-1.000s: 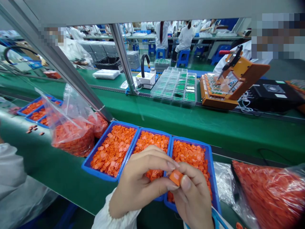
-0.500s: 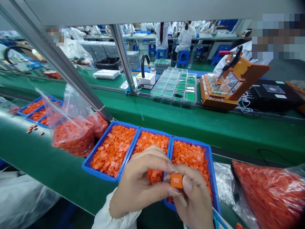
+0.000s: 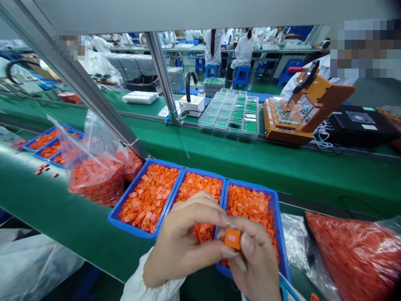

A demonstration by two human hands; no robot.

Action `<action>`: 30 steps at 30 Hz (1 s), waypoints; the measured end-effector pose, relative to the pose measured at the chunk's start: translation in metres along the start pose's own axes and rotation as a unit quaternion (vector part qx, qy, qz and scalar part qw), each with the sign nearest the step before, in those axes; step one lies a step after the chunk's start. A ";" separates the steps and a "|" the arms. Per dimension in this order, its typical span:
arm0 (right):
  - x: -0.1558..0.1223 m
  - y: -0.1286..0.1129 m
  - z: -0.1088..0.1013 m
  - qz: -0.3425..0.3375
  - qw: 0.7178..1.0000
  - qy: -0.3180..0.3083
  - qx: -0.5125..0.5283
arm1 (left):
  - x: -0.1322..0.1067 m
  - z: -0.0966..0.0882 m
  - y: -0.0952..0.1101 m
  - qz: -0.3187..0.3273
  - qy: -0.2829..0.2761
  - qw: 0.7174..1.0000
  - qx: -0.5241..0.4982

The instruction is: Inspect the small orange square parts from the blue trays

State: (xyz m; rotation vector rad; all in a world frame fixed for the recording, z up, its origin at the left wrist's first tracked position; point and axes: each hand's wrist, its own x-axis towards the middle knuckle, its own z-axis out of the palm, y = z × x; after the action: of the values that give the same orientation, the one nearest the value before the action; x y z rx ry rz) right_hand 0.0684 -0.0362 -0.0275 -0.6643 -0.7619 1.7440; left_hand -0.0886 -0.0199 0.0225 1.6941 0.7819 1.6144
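Between the fingertips of both hands is a small orange block [image 3: 232, 239] with a pale mark on its face. My left hand [image 3: 191, 234] pinches it from the left with thumb and forefinger. From the right, the thumb and fingers of my right hand [image 3: 255, 255] close on the same block. Behind and below the hands stand a left blue tray [image 3: 112, 217], a middle blue tray [image 3: 203, 170] and a right blue tray [image 3: 283, 246], all filled with small flat orange pieces. The hands partly cover the middle and right trays.
Clear bags of orange pieces lie left [image 3: 97, 179] and right [image 3: 360, 246] of the trays. A metal post [image 3: 94, 88] slants down at the left. Across the green bench are clear compartment boxes [image 3: 232, 113] and an orange clamp fixture [image 3: 307, 108]. People in white coats sit beyond.
Both hands keep their grip, and the orange block has barely shifted. White cloth at the lower left has moved slightly to the right.
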 end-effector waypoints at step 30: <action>0.004 -0.005 0.009 -0.039 0.997 0.031 -0.062 | 0.000 -0.001 0.001 0.002 0.004 1.000 -0.001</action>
State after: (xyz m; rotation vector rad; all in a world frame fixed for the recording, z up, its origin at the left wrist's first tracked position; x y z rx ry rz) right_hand 0.0634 -0.0324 -0.0176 -0.7602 -0.8466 1.6074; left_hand -0.0901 -0.0206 0.0234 1.6900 0.7810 1.6239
